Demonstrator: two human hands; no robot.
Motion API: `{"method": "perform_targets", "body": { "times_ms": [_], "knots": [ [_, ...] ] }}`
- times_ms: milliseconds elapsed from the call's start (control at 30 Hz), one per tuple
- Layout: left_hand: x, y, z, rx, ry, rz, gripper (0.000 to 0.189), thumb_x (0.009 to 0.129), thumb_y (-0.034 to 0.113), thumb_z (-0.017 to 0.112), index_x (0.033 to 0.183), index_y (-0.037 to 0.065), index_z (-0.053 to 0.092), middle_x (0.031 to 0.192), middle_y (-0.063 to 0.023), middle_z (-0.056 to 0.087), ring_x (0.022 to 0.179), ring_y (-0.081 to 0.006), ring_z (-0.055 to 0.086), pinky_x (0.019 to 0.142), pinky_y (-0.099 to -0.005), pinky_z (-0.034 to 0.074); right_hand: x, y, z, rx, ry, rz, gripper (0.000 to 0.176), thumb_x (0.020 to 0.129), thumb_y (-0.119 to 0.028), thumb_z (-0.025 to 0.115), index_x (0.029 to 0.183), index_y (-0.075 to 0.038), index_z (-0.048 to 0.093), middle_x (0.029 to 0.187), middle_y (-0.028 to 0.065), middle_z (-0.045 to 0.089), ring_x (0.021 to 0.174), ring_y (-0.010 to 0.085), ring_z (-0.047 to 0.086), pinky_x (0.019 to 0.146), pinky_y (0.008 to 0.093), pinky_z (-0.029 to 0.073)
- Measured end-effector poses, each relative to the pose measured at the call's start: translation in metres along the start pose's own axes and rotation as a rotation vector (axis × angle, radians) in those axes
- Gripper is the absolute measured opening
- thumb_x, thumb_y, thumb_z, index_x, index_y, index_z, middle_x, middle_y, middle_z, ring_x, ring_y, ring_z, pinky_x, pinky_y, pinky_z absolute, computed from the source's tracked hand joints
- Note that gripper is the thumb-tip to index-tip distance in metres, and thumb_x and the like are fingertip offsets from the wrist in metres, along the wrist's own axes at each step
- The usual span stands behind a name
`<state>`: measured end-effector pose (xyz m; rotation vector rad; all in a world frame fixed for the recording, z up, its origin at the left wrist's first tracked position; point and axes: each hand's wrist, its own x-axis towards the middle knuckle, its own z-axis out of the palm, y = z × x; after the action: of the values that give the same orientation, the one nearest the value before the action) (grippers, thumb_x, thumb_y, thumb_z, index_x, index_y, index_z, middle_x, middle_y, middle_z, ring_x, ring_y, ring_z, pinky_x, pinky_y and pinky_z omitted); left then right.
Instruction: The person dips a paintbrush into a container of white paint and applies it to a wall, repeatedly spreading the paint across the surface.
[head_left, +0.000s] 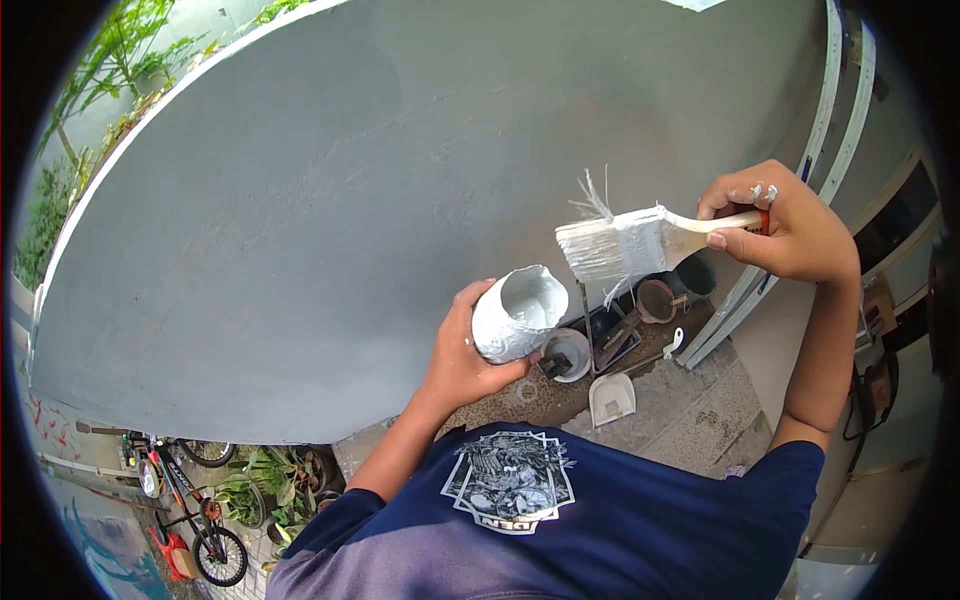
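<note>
Bicycle (209, 509): dark with orange parts, lower left, near leafy plants (288, 480)
Dustpan (612, 400): whitish, lying on the paved ground (655, 425)
Rails (856, 110): a pale pair, slanting at right
Tree (113, 40): green, upper left

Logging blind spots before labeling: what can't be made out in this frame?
All in the head view:
- Left hand: some fingers hidden behind the cup.
- Paint depth: hidden by the cup's wall.
- Brush: handle partly covered by the right hand.
- Left metal rail: upper end cut off by the top edge.
- Shirt print: fine details too small.
</note>
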<state>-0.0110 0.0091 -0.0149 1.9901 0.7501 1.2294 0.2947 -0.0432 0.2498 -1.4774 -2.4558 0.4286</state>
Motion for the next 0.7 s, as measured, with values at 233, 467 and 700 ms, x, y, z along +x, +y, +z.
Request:
{"method": "perform_targets", "body": {
  "times_ms": [233, 467, 700],
  "knots": [
    [-0.044, -0.025, -0.022, -0.098, 0.123, 0.035, 0.101, 0.063, 0.021, 0.094, 0.142, 0.004, 0.033, 0.132, -0.0190, 0.056, 0.121, -0.0304, 0.061, 0.100, -0.0421, 0.049, -0.030, 0.060, 0.107, 0.627, 0.219, 0.256, 0.026, 0.098, -0.023, 0.065, 0.105, 0.002, 0.067, 0.081, -0.0003, 0.062, 0.070, 0.0070, 0.053, 0.064, 0.0239, 0.045],
    [-0.113, -0.037, -0.069, 0.053, 0.222, -0.178, 0.107, 0.063, 0.022, 0.095, 0.142, 0.000, 0.028, 0.130, -0.0196, 0.053, 0.120, -0.0290, 0.059, 0.103, -0.0423, 0.047, -0.015, 0.071, 0.380, 1.512, 0.364, 0.680, 0.022, 0.104, -0.020, 0.058, 0.116, -0.002, 0.062, 0.071, -0.0038, 0.053, 0.054, 0.0023, 0.041, 0.047, 0.0193, 0.031],
    [-0.126, -0.042, -0.096, 0.131, 0.261, -0.283, 0.072, 0.069, 0.022, 0.091, 0.126, -0.005, 0.057, 0.115, -0.0147, 0.066, 0.105, -0.0243, 0.065, 0.095, -0.0390, 0.051, 0.035, 0.044, 0.474, 1.473, 0.435, 0.742, 0.018, 0.103, -0.020, 0.059, 0.111, -0.004, 0.061, 0.069, -0.0048, 0.049, 0.051, 0.0030, 0.039, 0.045, 0.0214, 0.030]
  ]
}}
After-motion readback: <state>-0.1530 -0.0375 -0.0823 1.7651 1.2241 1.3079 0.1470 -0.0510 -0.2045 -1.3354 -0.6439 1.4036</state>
